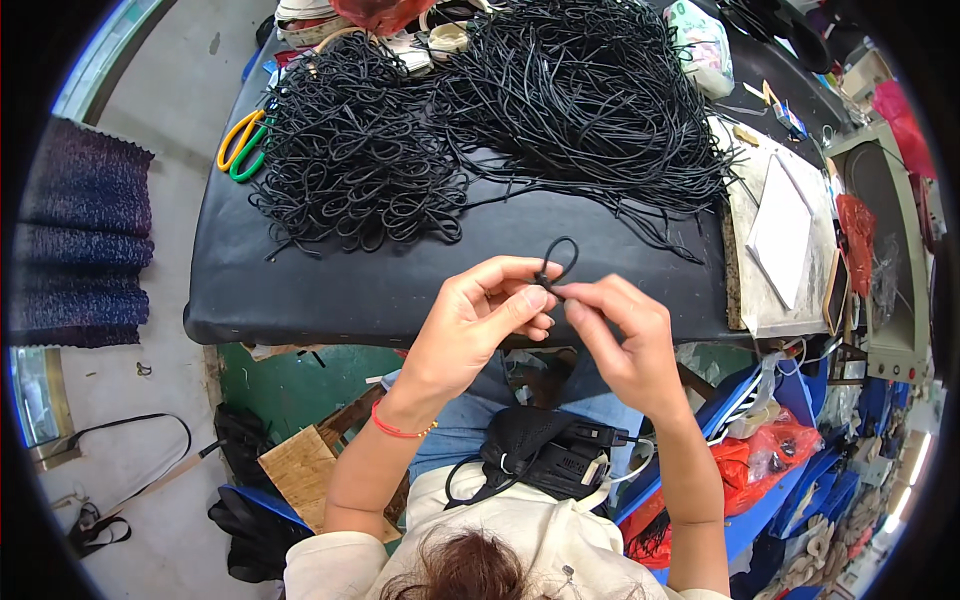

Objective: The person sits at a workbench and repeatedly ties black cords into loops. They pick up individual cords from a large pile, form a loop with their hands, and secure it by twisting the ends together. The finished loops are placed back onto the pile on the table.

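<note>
Head view: left hand and right hand are pinching a small black cord loop together above the black table's near edge; cord piles are lying behind.

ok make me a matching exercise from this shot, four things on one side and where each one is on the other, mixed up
Things:
1. scissors with yellow and green handles
2. small black cord loop
3. pile of looped black cords
4. red wrist band

Places:
A. pinched between the fingers of the left hand and the right hand
B. on the left wrist
C. at the left edge of the black table
D. on the table top, left of the bigger heap of loose black cord

Pairs: 1-C, 2-A, 3-D, 4-B
</note>
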Action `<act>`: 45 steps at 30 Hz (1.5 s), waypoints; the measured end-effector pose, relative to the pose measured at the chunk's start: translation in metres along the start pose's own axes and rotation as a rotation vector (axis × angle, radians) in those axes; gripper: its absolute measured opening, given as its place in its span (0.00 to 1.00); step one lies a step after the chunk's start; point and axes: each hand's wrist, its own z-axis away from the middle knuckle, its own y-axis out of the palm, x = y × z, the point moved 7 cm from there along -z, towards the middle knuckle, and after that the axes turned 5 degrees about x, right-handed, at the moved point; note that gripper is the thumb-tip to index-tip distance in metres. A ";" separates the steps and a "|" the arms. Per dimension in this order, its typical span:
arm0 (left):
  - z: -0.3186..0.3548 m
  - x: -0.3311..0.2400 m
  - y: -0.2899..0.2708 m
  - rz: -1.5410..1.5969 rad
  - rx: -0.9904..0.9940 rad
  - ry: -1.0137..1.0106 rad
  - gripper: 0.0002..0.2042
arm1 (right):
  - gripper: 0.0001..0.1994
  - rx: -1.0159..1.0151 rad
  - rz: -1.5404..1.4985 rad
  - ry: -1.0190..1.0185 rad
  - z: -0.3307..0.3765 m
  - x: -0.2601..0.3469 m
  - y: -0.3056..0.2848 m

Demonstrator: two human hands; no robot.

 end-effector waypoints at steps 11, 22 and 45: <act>0.004 0.000 -0.001 -0.039 -0.147 0.112 0.09 | 0.06 -0.086 -0.628 0.252 0.012 -0.016 0.015; 0.011 0.005 0.008 -0.147 -0.175 0.155 0.07 | 0.10 -0.356 -0.074 0.252 0.006 -0.008 -0.002; 0.011 0.028 0.021 -0.183 -0.066 -0.061 0.08 | 0.08 -0.341 -0.763 0.302 0.007 -0.041 0.011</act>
